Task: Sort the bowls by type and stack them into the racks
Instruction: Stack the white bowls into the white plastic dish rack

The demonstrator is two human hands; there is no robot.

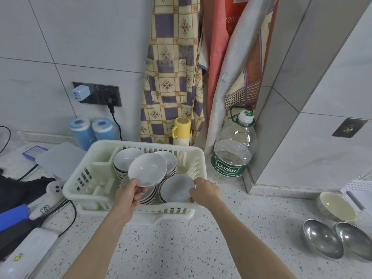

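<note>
Bowl [147,169] held over rack [80,176]; bottle [233,150] label reads "Cestbon".

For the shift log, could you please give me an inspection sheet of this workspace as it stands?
Surface: speckled countertop, against a tiled wall.
Job's things: white rack holds stacks of white bowls; one white bowl lifted above them; cream bowl and two steel bowls lie on the counter to the right.
Clutter: water bottle, yellow cup, two blue canisters.
Hands: left hand pinches the lifted bowl's rim; right hand grips the front right stack's rim.
Cables: black cable plugged into the wall socket; more at the left edge.
Surroundings: patterned apron hanging on the wall.
</note>
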